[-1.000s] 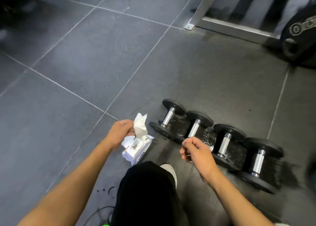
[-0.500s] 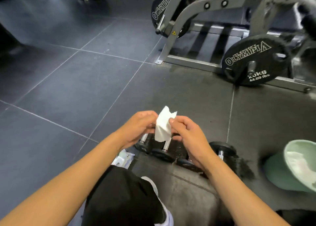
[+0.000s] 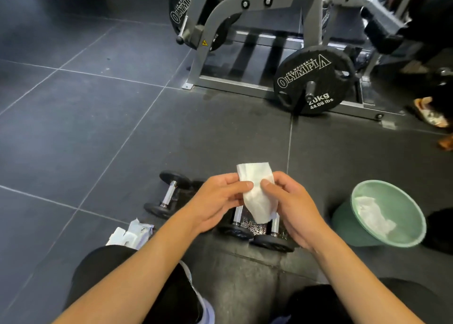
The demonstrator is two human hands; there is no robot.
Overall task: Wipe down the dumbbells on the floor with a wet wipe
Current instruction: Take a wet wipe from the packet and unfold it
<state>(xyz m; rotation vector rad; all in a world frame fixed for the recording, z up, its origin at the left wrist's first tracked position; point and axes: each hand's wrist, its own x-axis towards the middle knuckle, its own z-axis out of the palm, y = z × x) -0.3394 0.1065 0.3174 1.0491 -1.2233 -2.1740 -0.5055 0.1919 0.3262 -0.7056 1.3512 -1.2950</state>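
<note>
The person crouches over a dark grey tiled floor [image 3: 98,132] and holds a white, half-folded wet wipe [image 3: 257,198] in front of the body with both hands. The left hand [image 3: 218,201] pinches the left edge of the wipe, and its fingers [image 3: 241,185] are closed together on the cloth. The right hand [image 3: 294,208] grips the right edge; its thumb lies on the front of the wipe and the other fingers are curled behind it. The wipe hangs in the air, directly above the row of small black dumbbells with shiny metal handles [image 3: 169,197], and it does not touch them. The dumbbells lie side by side on the floor; the left one is in full view, and the hands partly cover the others. A white packet of wipes [image 3: 132,234] lies on the floor near the left knee, beside the row. To the right of the dumbbells, a light green plastic bin [image 3: 343,223] leans toward the camera, with crumpled white wipes [image 3: 372,213] inside it. Farther away stands a grey steel gym machine [image 3: 220,12] that carries a black round weight plate marked 20kg [image 3: 311,78].
</note>
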